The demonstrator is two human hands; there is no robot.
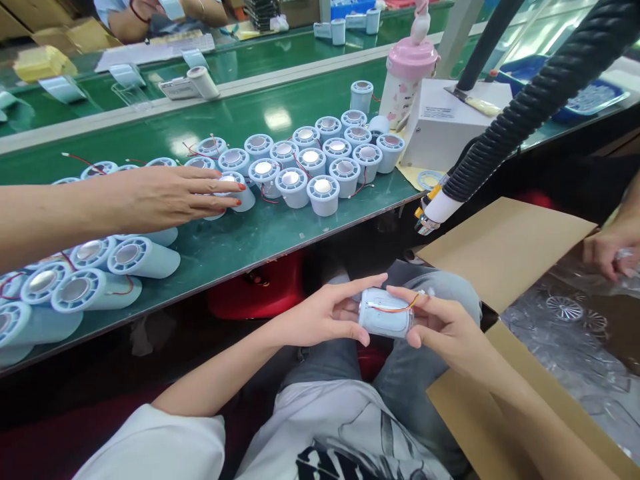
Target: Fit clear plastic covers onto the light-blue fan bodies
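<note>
A pale blue cylindrical part (384,321) with an orange and white wire lies sideways over my lap, held between both hands. My left hand (327,313) grips its left end with fingers curled under it. My right hand (443,323) pinches its right end near the wire. On the green bench (260,230) in front stand many more of the same pale blue cylinders (323,193) with silver tops, some upright, some lying down at the left (143,257).
A co-worker's hand (170,195) with red nails reaches from the left over the cylinders. Another person's hand (613,250) is at the right over an open cardboard box (505,247) lined with plastic. A black corrugated hose (530,100), a white box (440,123) and a pink bottle (407,80) stand at the right.
</note>
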